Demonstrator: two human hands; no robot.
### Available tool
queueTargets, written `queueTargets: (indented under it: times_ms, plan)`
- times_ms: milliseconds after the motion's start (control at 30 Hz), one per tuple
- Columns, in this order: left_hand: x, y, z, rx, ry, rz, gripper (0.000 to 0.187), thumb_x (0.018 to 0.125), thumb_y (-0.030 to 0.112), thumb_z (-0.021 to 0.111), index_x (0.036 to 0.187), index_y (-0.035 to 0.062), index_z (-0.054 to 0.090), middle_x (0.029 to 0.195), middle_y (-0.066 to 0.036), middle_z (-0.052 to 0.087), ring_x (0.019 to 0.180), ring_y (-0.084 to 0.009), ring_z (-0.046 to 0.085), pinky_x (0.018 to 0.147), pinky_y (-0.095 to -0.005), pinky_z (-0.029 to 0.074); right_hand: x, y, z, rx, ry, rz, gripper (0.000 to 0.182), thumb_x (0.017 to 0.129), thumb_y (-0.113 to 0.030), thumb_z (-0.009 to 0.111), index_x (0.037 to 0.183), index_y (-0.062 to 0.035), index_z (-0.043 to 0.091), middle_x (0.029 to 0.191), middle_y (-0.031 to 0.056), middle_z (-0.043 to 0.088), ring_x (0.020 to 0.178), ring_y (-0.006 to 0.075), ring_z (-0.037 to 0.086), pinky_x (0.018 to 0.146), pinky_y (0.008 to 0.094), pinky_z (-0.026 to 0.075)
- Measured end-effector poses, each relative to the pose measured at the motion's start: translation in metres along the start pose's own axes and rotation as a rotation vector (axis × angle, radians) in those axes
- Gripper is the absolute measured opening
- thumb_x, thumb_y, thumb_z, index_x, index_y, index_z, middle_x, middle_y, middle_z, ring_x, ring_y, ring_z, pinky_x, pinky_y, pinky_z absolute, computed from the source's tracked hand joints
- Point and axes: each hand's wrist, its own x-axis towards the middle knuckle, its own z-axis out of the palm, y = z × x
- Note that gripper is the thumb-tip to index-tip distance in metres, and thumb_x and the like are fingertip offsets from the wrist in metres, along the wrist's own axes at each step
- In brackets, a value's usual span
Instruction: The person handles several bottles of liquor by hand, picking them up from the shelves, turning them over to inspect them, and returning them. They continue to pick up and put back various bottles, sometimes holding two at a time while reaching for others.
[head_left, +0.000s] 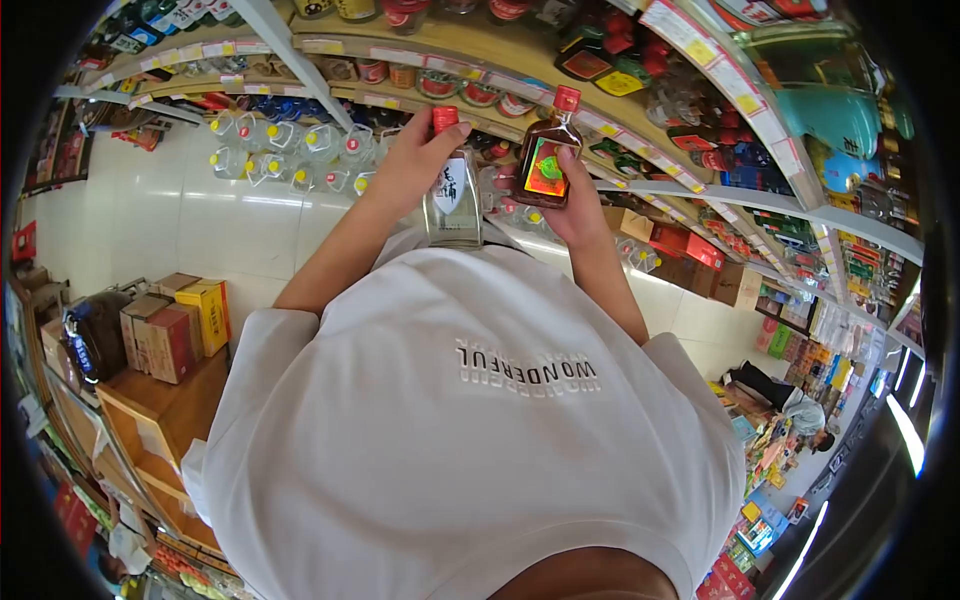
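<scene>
My left hand (pixel 422 160) is closed around the neck of a clear glass liquor bottle (pixel 455 215), just under its red cap. The bottle stands upright, with a white label bearing dark characters. In my right hand (pixel 580 205) is a smaller flat liquor bottle (pixel 546 160) of dark amber colour, gripped around its lower side. It has a red cap and a red label with a green patch. Both bottles are held side by side in front of my chest, a little apart, before the shelves.
Shelves (pixel 500 75) of bottles and jars with price tags curve across the front and right. Large clear jugs (pixel 310 145) with yellow and red caps stand on the floor at front left. Cartons (pixel 165 335) sit on a wooden unit at left. Another person (pixel 800 410) is at far right.
</scene>
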Motion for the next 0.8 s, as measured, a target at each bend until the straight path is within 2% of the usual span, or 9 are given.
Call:
queueTargets:
  times_ms: [33,133,167,267,300,400,433,567,800]
  plan:
    - [0.000,-0.001,-0.008,-0.014,-0.037,0.044,0.031,0.095,0.025,0.066,0.117,0.0052,0.055,0.093,-0.005,0.062,0.065,-0.0152,0.063,0.054,-0.0285,0.050,0.005,0.008,0.003,0.034,-0.009,0.036,0.050,0.102,-0.042,0.049,0.137,-0.0058,0.043,0.117,0.0292,0.063,0.103,0.0453,0.067,0.084,0.0516,0.058]
    - [-0.018,0.028,-0.025,-0.328,-0.130,-0.246,0.032,0.097,0.020,0.062,0.123,0.0066,0.050,0.098,-0.006,0.064,0.076,-0.0215,0.068,0.074,-0.0344,0.060,0.012,0.025,0.022,0.094,-0.009,0.090,0.049,0.102,-0.041,0.048,0.136,-0.0054,0.044,0.120,0.0291,0.062,0.106,0.0446,0.066,0.085,0.0542,0.058]
    - [-0.021,0.035,-0.034,-0.354,-0.186,-0.239,0.032,0.098,0.023,0.061,0.123,0.0071,0.047,0.098,-0.010,0.063,0.079,-0.0289,0.070,0.082,-0.0485,0.061,0.013,0.027,0.031,0.100,-0.030,0.108,0.049,0.102,-0.041,0.050,0.136,-0.0053,0.044,0.121,0.0263,0.062,0.108,0.0424,0.065,0.085,0.0562,0.057]
    - [-0.026,0.029,-0.063,-0.499,-0.264,-0.249,0.034,0.099,0.029,0.060,0.123,0.0091,0.046,0.098,-0.013,0.062,0.088,-0.0323,0.070,0.082,-0.0549,0.059,0.021,0.033,0.047,0.096,-0.083,0.075,0.049,0.101,-0.038,0.053,0.136,-0.0047,0.045,0.120,0.0207,0.063,0.108,0.0378,0.065,0.087,0.0570,0.057]
    - [-0.027,0.023,-0.071,-0.546,-0.284,-0.280,0.033,0.099,0.028,0.059,0.125,0.0109,0.045,0.102,-0.016,0.062,0.098,-0.0376,0.069,0.086,-0.0600,0.057,0.027,0.038,0.044,0.082,-0.063,0.084,0.049,0.101,-0.037,0.056,0.137,-0.0048,0.046,0.121,0.0159,0.063,0.107,0.0337,0.066,0.087,0.0569,0.057]
    - [-0.041,0.026,-0.077,-0.640,-0.286,-0.314,0.033,0.099,0.013,0.057,0.127,0.0119,0.040,0.112,-0.016,0.060,0.103,-0.0398,0.066,0.086,-0.0584,0.058,0.039,0.037,0.057,-0.009,-0.006,-0.028,0.046,0.099,-0.029,0.061,0.136,-0.0051,0.047,0.120,0.0127,0.062,0.107,0.0268,0.065,0.087,0.0534,0.058]
    - [-0.048,0.032,-0.077,-0.639,-0.319,-0.309,0.043,0.094,0.005,0.059,0.131,0.0131,0.038,0.115,-0.018,0.059,0.112,-0.0429,0.062,0.091,-0.0619,0.054,0.041,0.033,0.061,0.001,-0.004,-0.029,0.046,0.098,-0.025,0.062,0.136,-0.0043,0.046,0.120,0.0120,0.062,0.107,0.0252,0.064,0.089,0.0496,0.057]
    - [-0.052,0.030,-0.076,-0.605,-0.337,-0.271,0.055,0.087,0.002,0.065,0.133,0.0141,0.039,0.117,-0.018,0.059,0.112,-0.0440,0.062,0.091,-0.0614,0.054,0.048,0.010,0.074,-0.048,-0.081,-0.034,0.049,0.098,-0.024,0.064,0.137,-0.0038,0.045,0.122,0.0098,0.061,0.108,0.0234,0.063,0.093,0.0416,0.055]
    - [-0.061,0.027,-0.093,-0.630,-0.245,-0.283,0.050,0.090,0.001,0.062,0.133,0.0117,0.041,0.115,-0.018,0.061,0.110,-0.0438,0.063,0.090,-0.0630,0.055,0.103,-0.015,0.038,-0.401,0.198,-0.501,0.044,0.093,-0.007,0.068,0.131,-0.0028,0.048,0.117,0.0076,0.062,0.104,0.0150,0.061,0.093,0.0314,0.051]
